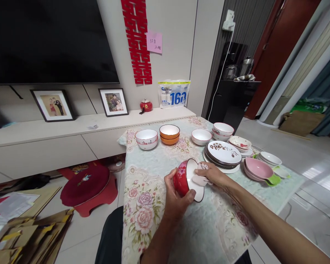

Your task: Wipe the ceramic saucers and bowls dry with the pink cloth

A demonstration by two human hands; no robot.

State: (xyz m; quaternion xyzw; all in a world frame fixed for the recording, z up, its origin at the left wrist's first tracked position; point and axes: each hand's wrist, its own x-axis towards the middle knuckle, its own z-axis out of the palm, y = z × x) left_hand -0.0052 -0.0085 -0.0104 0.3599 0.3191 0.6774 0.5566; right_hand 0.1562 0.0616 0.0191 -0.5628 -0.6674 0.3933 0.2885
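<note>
A red bowl [181, 179] with pink flowers outside, a white inside and a dark rim is tilted on its side above the table. My left hand [176, 198] grips it from below and the left, the thumb over the rim. A pale cloth [200, 179] is bunched in my right hand [213, 175], pressed against the bowl's inner wall. Just beyond my right hand stands a stack of plates [222, 152] with a brown flower pattern. Farther back are two stacked orange bowls [169, 134] and two stacked white bowls [146, 139].
A flowered tablecloth [145, 183] covers the table. Toward the right are a white bowl [201, 136], stacked bowls [222, 131], small dishes [268, 158] and pink dishes [258, 169] with green handles. A red stool [88, 187] stands left of the table; a low cabinet [104, 135] runs behind.
</note>
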